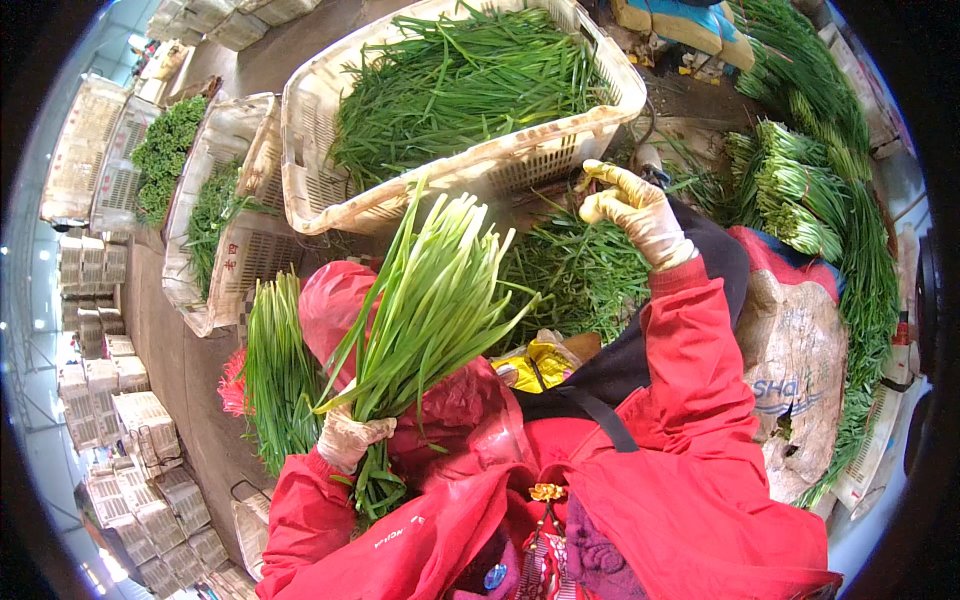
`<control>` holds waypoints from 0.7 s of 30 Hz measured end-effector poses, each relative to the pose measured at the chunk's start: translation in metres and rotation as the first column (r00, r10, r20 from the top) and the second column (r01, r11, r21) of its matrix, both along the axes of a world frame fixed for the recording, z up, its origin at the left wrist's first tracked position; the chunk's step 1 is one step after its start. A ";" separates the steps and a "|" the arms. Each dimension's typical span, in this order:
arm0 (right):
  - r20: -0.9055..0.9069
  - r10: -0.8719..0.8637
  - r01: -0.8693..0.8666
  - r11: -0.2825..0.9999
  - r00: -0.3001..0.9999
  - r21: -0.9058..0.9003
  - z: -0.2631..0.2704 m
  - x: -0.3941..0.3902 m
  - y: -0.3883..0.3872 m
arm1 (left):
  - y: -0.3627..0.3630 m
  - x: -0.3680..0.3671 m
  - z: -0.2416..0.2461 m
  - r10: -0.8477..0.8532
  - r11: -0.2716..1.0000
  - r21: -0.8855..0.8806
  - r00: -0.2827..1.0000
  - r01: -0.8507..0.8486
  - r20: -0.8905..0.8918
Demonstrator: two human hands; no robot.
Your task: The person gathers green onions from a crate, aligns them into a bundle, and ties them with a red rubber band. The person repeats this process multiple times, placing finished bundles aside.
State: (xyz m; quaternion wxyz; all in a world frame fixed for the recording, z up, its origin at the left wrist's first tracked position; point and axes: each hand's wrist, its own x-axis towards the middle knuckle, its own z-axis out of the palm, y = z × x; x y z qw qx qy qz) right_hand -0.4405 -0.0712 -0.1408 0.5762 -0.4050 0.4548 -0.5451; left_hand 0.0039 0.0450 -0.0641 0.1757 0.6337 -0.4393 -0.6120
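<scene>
My left hand [351,441], in a pale, soiled glove, is closed around a bunch of garlic chives [442,300]. The whitish stem ends fan upward and away from me, and the green leaf tips [375,480] hang below the fist. My right hand [626,214], in a yellow-stained glove, is raised close to the near right corner of a large plastic crate [427,191]. Its fingers are bent and apart, with nothing clearly held; dark scraps show by the fingertips. Below it lies a heap of loose green leaves [577,270].
Another chive bundle [281,360] stands left of my knee. Loose chives [472,90] fill the large crate. A smaller crate [255,232] holds greens. Tied bundles [799,187] lie at the right, beside a worn sack-like cover [787,382]. Stacked crates [150,510] line the left.
</scene>
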 end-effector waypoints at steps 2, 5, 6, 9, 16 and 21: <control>0.061 0.020 -0.020 1.000 0.998 -0.004 0.002 0.010 0.001 | 0.000 -0.002 0.001 -0.048 0.998 -0.023 0.996 0.050 0.072; -0.180 0.130 -0.153 0.981 0.975 -0.119 0.010 0.029 0.002 | 0.001 -0.005 -0.002 -0.029 0.999 -0.017 0.997 0.030 0.068; -0.254 0.204 -0.242 0.961 0.945 -0.130 0.011 0.038 0.002 | 0.002 -0.006 -0.005 -0.070 0.997 -0.039 0.993 0.074 0.090; -0.706 0.166 -0.471 0.843 0.688 -0.260 0.006 0.074 -0.001 | 0.007 -0.004 -0.011 -0.047 0.998 -0.041 0.998 0.049 0.046; -0.252 0.625 -0.667 0.732 0.739 -0.141 -0.016 0.105 -0.003 | 0.013 0.001 -0.015 -0.068 0.990 -0.125 0.997 0.065 -0.022; -0.197 0.509 -0.532 0.842 0.838 -0.084 -0.001 0.100 0.001 | 0.006 0.002 -0.005 -0.224 0.942 -0.236 0.971 0.237 0.082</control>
